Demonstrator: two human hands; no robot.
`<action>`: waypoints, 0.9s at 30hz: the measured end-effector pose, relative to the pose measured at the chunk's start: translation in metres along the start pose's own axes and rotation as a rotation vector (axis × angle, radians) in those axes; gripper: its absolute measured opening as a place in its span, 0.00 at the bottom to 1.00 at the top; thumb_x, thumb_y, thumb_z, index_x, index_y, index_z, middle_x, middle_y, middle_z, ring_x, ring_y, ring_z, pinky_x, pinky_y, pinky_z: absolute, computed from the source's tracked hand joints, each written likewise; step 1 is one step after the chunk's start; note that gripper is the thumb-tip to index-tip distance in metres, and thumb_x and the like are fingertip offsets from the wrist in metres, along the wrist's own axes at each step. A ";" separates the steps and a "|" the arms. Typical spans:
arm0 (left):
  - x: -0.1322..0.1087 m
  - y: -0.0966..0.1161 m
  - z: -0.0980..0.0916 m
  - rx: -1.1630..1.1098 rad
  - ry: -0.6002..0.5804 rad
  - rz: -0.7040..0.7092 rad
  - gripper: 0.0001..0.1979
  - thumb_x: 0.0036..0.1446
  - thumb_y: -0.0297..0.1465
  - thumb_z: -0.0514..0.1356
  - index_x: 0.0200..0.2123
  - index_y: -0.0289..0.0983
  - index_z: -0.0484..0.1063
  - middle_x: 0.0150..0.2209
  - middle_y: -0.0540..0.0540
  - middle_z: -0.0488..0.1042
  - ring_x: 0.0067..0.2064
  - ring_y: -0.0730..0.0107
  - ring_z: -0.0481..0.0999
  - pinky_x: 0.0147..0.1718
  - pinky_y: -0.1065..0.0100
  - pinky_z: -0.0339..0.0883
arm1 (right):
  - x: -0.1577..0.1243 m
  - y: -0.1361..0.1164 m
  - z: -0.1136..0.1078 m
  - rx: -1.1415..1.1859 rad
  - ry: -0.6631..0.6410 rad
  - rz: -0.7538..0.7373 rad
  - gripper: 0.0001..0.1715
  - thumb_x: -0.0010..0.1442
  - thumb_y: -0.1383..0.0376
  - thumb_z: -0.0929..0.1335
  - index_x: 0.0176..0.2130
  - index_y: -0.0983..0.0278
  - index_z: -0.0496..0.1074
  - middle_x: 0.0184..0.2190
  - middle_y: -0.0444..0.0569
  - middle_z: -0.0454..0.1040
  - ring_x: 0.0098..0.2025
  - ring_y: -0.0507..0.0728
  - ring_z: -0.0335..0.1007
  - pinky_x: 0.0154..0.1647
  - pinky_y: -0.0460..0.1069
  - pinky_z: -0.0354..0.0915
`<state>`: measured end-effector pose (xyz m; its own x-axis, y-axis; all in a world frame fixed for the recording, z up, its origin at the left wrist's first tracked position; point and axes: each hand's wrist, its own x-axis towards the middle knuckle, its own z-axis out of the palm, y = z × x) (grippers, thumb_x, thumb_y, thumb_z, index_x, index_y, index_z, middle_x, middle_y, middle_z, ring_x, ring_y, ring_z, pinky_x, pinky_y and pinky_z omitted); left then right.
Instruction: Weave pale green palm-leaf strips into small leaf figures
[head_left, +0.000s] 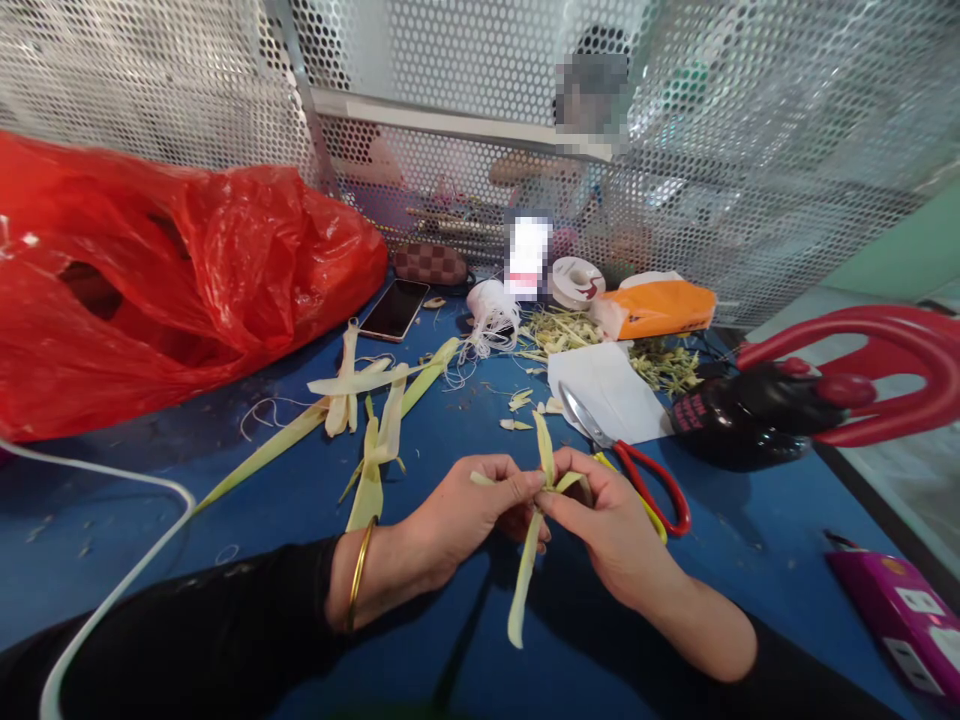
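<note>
My left hand (487, 505) and my right hand (607, 515) meet over the blue table, thumbs and fingers pinching the middle of a pale green corn husk piece (523, 590). Its strips cross at the pinch, one pointing up, one hanging down and others out to the sides. My fingers partly hide the crossing point. Scissors with red handles (664, 480) lie just beyond my right hand, beside something yellow partly covered by it. To the left of my hands, more husk strips (367, 480) lie on the table, some of them crossed.
Behind the hands are white string (495, 310), a ribbon spool (577, 283), a white paper (607, 385), dried plant bits (570, 335) and a phone (395, 308). A red plastic bag (225, 270) fills the left. A dark bottle (739, 415) and purple power strip (892, 610) stand right.
</note>
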<state>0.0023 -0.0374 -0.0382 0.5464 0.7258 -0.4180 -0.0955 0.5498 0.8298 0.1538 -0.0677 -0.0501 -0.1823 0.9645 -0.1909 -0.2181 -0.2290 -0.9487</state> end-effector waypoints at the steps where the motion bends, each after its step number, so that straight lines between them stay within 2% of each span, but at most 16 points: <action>1: 0.000 0.000 0.000 0.009 -0.003 -0.001 0.18 0.50 0.44 0.63 0.25 0.36 0.63 0.19 0.49 0.74 0.21 0.71 0.74 0.27 0.70 0.66 | 0.000 0.000 -0.001 -0.012 -0.006 0.007 0.10 0.53 0.63 0.73 0.31 0.63 0.68 0.20 0.38 0.69 0.21 0.48 0.65 0.24 0.44 0.64; 7: 0.001 0.001 -0.001 0.057 -0.039 0.003 0.18 0.52 0.45 0.61 0.24 0.36 0.65 0.17 0.51 0.71 0.20 0.73 0.72 0.26 0.71 0.63 | 0.000 0.001 -0.004 0.017 -0.039 0.033 0.09 0.54 0.65 0.72 0.32 0.64 0.68 0.22 0.38 0.67 0.23 0.48 0.65 0.25 0.45 0.64; 15: 0.000 -0.004 -0.002 -0.105 -0.109 -0.077 0.16 0.53 0.43 0.61 0.29 0.35 0.68 0.20 0.49 0.74 0.23 0.72 0.75 0.29 0.71 0.65 | 0.000 0.000 0.000 0.112 -0.115 0.046 0.09 0.54 0.65 0.72 0.34 0.64 0.68 0.21 0.40 0.70 0.20 0.50 0.66 0.23 0.46 0.64; 18: 0.002 -0.002 -0.005 -0.101 -0.056 -0.026 0.16 0.53 0.43 0.61 0.29 0.35 0.68 0.21 0.48 0.75 0.24 0.70 0.76 0.31 0.69 0.67 | 0.002 -0.004 -0.002 0.069 -0.066 0.027 0.07 0.56 0.63 0.70 0.33 0.64 0.68 0.23 0.42 0.71 0.24 0.51 0.67 0.27 0.47 0.65; 21: 0.006 0.003 -0.008 -0.057 0.033 0.051 0.16 0.53 0.43 0.62 0.27 0.35 0.66 0.25 0.46 0.77 0.26 0.68 0.77 0.33 0.66 0.69 | 0.004 -0.006 -0.007 -0.190 0.126 -0.117 0.09 0.58 0.61 0.69 0.37 0.63 0.70 0.32 0.47 0.73 0.35 0.55 0.69 0.38 0.51 0.66; 24: 0.007 0.005 -0.009 -0.052 0.071 0.074 0.18 0.53 0.44 0.62 0.26 0.36 0.64 0.28 0.44 0.79 0.28 0.67 0.78 0.35 0.64 0.69 | 0.001 -0.009 -0.011 -0.611 0.387 -0.403 0.12 0.57 0.62 0.69 0.43 0.61 0.70 0.41 0.51 0.73 0.45 0.60 0.68 0.47 0.56 0.64; 25: 0.007 0.005 -0.009 -0.055 0.081 0.079 0.18 0.52 0.44 0.62 0.26 0.36 0.63 0.28 0.44 0.78 0.29 0.67 0.78 0.35 0.65 0.68 | 0.000 -0.010 -0.012 -0.736 0.411 -0.515 0.12 0.58 0.64 0.68 0.44 0.61 0.69 0.42 0.51 0.72 0.46 0.61 0.67 0.48 0.56 0.63; 27: 0.006 0.004 -0.008 -0.065 0.098 0.089 0.18 0.51 0.45 0.63 0.26 0.36 0.64 0.25 0.47 0.76 0.28 0.69 0.77 0.34 0.67 0.67 | -0.003 -0.011 -0.013 -0.944 0.298 -0.704 0.11 0.59 0.69 0.66 0.44 0.61 0.70 0.40 0.51 0.71 0.45 0.61 0.68 0.46 0.56 0.64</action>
<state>-0.0013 -0.0271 -0.0402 0.4496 0.8082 -0.3805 -0.1955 0.5046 0.8409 0.1696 -0.0663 -0.0421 -0.0504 0.8603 0.5072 0.6261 0.4229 -0.6552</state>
